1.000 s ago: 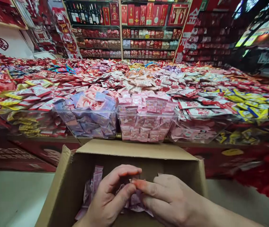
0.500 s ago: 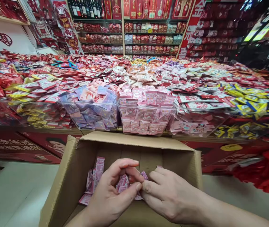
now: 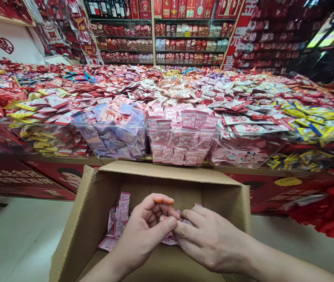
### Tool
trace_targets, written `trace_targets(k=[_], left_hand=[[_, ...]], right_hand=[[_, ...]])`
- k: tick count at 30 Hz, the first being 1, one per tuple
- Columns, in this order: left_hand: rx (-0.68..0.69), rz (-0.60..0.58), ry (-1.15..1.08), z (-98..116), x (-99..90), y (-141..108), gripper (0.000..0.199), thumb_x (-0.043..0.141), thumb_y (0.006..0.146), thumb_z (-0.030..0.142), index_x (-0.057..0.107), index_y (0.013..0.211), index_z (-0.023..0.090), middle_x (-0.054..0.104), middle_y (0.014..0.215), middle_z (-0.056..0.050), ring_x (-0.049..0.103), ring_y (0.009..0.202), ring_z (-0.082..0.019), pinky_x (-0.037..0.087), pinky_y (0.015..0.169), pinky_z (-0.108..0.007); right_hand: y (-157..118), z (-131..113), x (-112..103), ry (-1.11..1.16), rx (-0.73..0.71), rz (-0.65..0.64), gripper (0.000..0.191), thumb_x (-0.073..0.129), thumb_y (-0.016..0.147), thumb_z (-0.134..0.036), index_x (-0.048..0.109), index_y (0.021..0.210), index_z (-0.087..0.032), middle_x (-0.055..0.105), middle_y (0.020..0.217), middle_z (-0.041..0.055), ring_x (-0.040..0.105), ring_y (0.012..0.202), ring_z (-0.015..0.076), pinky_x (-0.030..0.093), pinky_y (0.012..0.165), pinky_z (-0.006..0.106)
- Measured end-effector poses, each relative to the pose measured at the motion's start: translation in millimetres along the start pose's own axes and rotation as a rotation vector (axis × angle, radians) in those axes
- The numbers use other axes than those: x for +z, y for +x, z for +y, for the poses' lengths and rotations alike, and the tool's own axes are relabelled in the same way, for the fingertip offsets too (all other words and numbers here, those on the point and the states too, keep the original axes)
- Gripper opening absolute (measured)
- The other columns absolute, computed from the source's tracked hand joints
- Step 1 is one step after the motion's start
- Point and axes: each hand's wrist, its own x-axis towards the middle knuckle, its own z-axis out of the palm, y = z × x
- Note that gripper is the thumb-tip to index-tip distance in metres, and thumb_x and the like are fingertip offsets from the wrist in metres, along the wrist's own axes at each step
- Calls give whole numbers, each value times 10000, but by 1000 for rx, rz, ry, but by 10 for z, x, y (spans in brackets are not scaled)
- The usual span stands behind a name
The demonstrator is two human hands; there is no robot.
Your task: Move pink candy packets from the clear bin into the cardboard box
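Two bare hands met above an open cardboard box (image 3: 167,171) as I watched. The left hand (image 3: 145,231) curved over the middle of the box, half open, its index finger arched well clear of the thumb and the thumb tip reaching the right hand's fingertips. The right hand (image 3: 209,237), over the box's right side with its back upward, had its fingers bent and close together at the tips. Whether anything was pinched there I could not tell, as the hands themselves hid the spot; the light contact suggested fine fingertip work, not a firm grip.

Pink packets (image 3: 122,211) lay inside the box, some against its left wall, others beneath the hands, where the cardboard sides probably served to keep them together.

Just beyond the box, a clear tub (image 3: 183,132) held similar packets in rows, seemingly stood upright so their printed fronts faced out. Lilac packets (image 3: 112,145) filled another tub beyond the box's far left, apparently sorted by kind. Well behind the box, shelves (image 3: 154,39) carried red packages beneath bottles (image 3: 108,9), and red material (image 3: 331,215) showed well to its right.
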Motion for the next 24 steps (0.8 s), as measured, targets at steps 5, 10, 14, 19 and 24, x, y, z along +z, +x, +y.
trace_targets(k=[5,10,14,19,24], left_hand=[[45,95,658,-193,-324,341,202,435,792,240,467,982,176,618,857,-38,587,810,-148,468,723,-259],[-64,63,1016,-629,-664,565,226,384,804,228,585,879,157,642,827,-91,585,811,-221,433,746,-343],[-127,-37,1226,-935,-720,532,494,524,631,72,539,1114,172,494,1239,-135,404,1155,-282,323,924,-387],[-265,-84,1366,-1113,-764,434,651,506,512,-29,548,1122,193,521,1189,-146,497,1042,-317,384,832,-418],[-345,-121,1324,-1232,-749,392,570,572,477,7,610,1021,173,612,1045,-151,532,974,-357,377,812,-468]], right_hand=[[-35,197,215,105,156,-264,185,387,853,-151,568,886,-169,586,1094,49,544,756,162,424,640,297],[130,281,704,224,443,-602,147,516,753,-154,616,847,-102,672,758,117,626,680,210,467,572,280],[359,134,1161,230,416,-613,373,610,627,-115,585,998,-86,615,1057,178,596,918,264,496,725,313],[293,-127,1651,237,362,-589,617,593,576,-107,457,1178,-92,343,1341,208,488,1074,347,490,763,438],[185,-268,1960,242,374,-619,410,562,596,-111,575,1005,-88,637,938,178,604,830,300,512,641,417]])
